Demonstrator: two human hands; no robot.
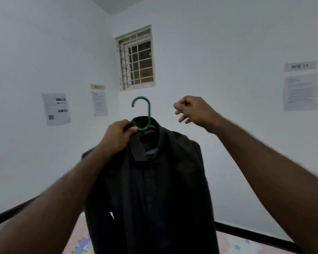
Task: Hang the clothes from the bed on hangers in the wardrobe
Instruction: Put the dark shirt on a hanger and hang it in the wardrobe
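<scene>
White-walled room, barred window point(136, 59); dark shirt point(154, 180) on green hanger point(149, 112).
Directly below window: left hand point(117, 136) grips shirt collar. Below-right of window: right hand point(193, 110), fingers loosely curled, holding nothing.

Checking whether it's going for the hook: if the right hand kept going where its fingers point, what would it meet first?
The right hand points left: probably the stem of the green hanger, above the collar of the dark shirt, though depth is unclear.

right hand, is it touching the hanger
Apart. The head view shows bare wall between the right hand and the hanger; only the left hand grips it.
</scene>
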